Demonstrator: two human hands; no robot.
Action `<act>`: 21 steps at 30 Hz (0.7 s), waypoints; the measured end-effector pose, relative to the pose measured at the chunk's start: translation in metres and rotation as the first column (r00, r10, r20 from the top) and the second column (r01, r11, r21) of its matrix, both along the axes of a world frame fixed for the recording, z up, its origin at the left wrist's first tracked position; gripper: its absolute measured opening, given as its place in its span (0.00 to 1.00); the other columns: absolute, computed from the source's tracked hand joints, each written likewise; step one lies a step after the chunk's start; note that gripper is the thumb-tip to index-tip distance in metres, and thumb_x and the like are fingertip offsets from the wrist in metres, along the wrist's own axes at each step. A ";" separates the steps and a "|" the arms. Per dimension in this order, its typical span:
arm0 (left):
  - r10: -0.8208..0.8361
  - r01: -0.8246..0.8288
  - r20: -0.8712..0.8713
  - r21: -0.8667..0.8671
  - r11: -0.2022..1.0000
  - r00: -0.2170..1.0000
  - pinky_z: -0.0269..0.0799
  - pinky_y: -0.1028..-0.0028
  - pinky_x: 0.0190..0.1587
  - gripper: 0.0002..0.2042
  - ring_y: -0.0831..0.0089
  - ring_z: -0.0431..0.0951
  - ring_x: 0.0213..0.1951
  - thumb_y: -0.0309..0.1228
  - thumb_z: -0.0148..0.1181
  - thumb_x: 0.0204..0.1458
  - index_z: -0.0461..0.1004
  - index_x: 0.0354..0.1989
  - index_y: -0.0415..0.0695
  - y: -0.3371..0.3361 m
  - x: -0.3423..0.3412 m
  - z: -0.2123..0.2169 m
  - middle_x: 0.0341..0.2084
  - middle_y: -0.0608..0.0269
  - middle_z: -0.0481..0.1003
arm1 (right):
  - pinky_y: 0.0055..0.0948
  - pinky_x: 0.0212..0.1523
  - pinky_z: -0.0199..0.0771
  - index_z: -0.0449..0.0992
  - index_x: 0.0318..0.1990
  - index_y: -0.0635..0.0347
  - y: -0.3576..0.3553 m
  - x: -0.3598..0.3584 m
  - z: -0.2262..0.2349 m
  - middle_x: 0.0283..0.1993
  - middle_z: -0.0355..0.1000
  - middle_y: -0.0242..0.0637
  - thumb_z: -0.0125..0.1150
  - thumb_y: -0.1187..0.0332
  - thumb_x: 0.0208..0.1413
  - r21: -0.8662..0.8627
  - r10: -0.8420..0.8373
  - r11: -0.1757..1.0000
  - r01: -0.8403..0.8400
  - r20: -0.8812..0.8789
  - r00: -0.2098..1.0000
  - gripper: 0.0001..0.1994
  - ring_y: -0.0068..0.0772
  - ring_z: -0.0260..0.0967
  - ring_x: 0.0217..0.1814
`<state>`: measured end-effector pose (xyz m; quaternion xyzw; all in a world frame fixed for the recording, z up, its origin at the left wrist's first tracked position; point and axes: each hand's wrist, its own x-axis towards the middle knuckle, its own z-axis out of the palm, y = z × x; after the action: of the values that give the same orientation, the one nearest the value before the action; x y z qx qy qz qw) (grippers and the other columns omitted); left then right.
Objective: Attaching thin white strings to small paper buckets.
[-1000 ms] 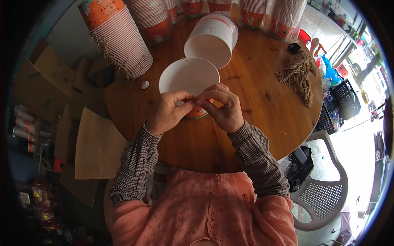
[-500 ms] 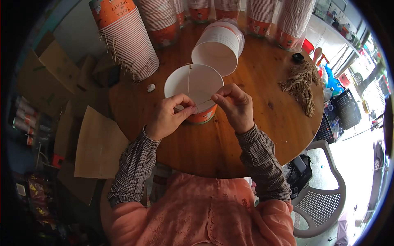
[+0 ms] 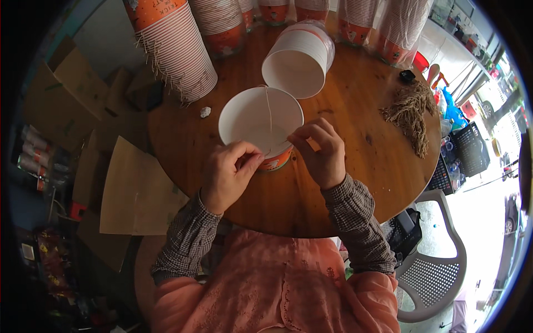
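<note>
An orange paper bucket point(image 3: 247, 119) with a white inside stands upright on the table before me. A thin tan string point(image 3: 270, 114) runs across its mouth from the far rim to the near rim. At the near rim my left hand point(image 3: 229, 173) pinches the string between thumb and forefinger. Just right of the rim, my right hand point(image 3: 323, 154) has thumb and fingertips pressed together on the same string, its thin end barely visible. Behind the bucket lies a nested stack of white-lined buckets point(image 3: 297, 64), tipped on its side with the open mouth toward me.
On the round wooden table point(image 3: 355, 166), a long bucket stack point(image 3: 180, 55) with string ends leans at the left. Wrapped stacks point(image 3: 352, 22) line the back. A bundle of tan strings point(image 3: 411, 114) lies right, a white lump point(image 3: 205, 112) left. A grey chair point(image 3: 438, 272) stands right.
My left hand has moved slightly down and toward the bucket's near rim. My right hand has shifted a little lower. The string across the bucket now hangs straighter.
</note>
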<state>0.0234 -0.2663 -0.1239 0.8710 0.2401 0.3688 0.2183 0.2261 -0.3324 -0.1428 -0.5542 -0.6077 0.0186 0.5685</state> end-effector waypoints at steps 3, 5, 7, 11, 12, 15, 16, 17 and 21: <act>0.030 0.039 0.173 -0.382 0.923 0.985 0.60 0.82 0.21 0.08 0.87 0.66 0.20 0.30 0.62 0.56 0.73 0.31 0.38 -0.016 -0.002 -0.013 0.20 0.71 0.71 | 0.35 0.38 0.69 0.77 0.30 0.58 -0.009 -0.008 -0.004 0.32 0.70 0.35 0.69 0.75 0.43 0.057 -0.031 0.998 0.022 0.146 0.989 0.07 0.40 0.68 0.36; 0.047 0.116 0.271 -0.554 0.824 0.961 0.58 0.83 0.21 0.08 0.87 0.65 0.20 0.31 0.60 0.57 0.73 0.32 0.39 -0.021 -0.002 -0.015 0.21 0.72 0.70 | 0.35 0.38 0.69 0.77 0.30 0.58 -0.017 -0.013 -0.005 0.33 0.70 0.35 0.69 0.77 0.40 0.089 -0.005 0.996 -0.014 0.211 0.977 0.08 0.40 0.68 0.35; 0.081 0.210 0.362 -0.693 0.690 0.929 0.57 0.83 0.21 0.08 0.87 0.64 0.19 0.32 0.59 0.59 0.73 0.33 0.39 -0.023 -0.001 -0.015 0.21 0.72 0.70 | 0.36 0.38 0.69 0.78 0.31 0.57 -0.021 -0.022 -0.007 0.33 0.70 0.35 0.68 0.77 0.40 0.145 0.023 0.987 -0.070 0.303 0.953 0.09 0.39 0.68 0.35; 0.125 0.401 0.522 -0.767 0.501 0.844 0.57 0.85 0.24 0.10 0.86 0.64 0.21 0.33 0.55 0.61 0.75 0.37 0.38 -0.015 0.001 -0.013 0.25 0.71 0.72 | 0.36 0.43 0.70 0.79 0.34 0.55 -0.029 -0.036 -0.002 0.33 0.69 0.33 0.67 0.76 0.41 0.134 0.077 0.979 -0.151 0.445 0.892 0.10 0.40 0.69 0.37; 0.139 0.409 0.516 -0.791 0.455 0.845 0.58 0.85 0.26 0.09 0.86 0.65 0.23 0.32 0.55 0.60 0.75 0.39 0.38 -0.015 0.003 -0.011 0.26 0.71 0.72 | 0.36 0.43 0.70 0.79 0.34 0.55 -0.028 -0.038 0.001 0.33 0.69 0.33 0.67 0.76 0.41 0.130 0.076 0.980 -0.148 0.442 0.894 0.10 0.40 0.69 0.37; 0.117 0.446 0.527 -0.801 0.399 0.842 0.61 0.85 0.30 0.08 0.86 0.67 0.27 0.29 0.55 0.59 0.75 0.42 0.37 -0.018 0.001 -0.014 0.28 0.71 0.74 | 0.34 0.40 0.67 0.77 0.34 0.54 -0.017 -0.043 0.010 0.33 0.67 0.32 0.64 0.72 0.42 0.179 0.133 0.966 -0.187 0.279 0.951 0.09 0.36 0.66 0.36; 0.090 0.478 0.550 -0.785 0.393 0.830 0.63 0.84 0.32 0.08 0.85 0.67 0.28 0.27 0.55 0.59 0.75 0.43 0.37 -0.020 -0.001 -0.017 0.29 0.70 0.74 | 0.33 0.39 0.67 0.77 0.33 0.54 -0.016 -0.043 0.011 0.33 0.67 0.32 0.65 0.72 0.42 0.158 0.122 0.973 -0.169 0.268 0.956 0.08 0.37 0.66 0.36; 0.088 0.476 0.545 -0.791 0.384 0.834 0.63 0.84 0.32 0.08 0.85 0.67 0.28 0.27 0.55 0.59 0.75 0.43 0.37 -0.022 -0.003 -0.017 0.29 0.70 0.74 | 0.33 0.39 0.66 0.77 0.32 0.54 -0.014 -0.041 0.012 0.33 0.66 0.32 0.66 0.71 0.42 0.138 0.110 0.979 -0.150 0.259 0.960 0.08 0.37 0.65 0.35; -0.009 0.449 0.521 -0.726 0.521 0.854 0.65 0.82 0.34 0.08 0.85 0.69 0.30 0.27 0.55 0.58 0.75 0.43 0.37 -0.015 -0.002 -0.022 0.30 0.70 0.75 | 0.33 0.39 0.68 0.80 0.34 0.54 -0.008 -0.040 0.018 0.31 0.66 0.34 0.68 0.72 0.48 0.057 0.194 0.978 -0.200 0.085 0.977 0.06 0.35 0.66 0.35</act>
<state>0.0210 -0.2813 -0.1455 0.5756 0.2055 0.3708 0.6992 0.1857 -0.3402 -0.1250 -0.4728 -0.6818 0.0332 0.5572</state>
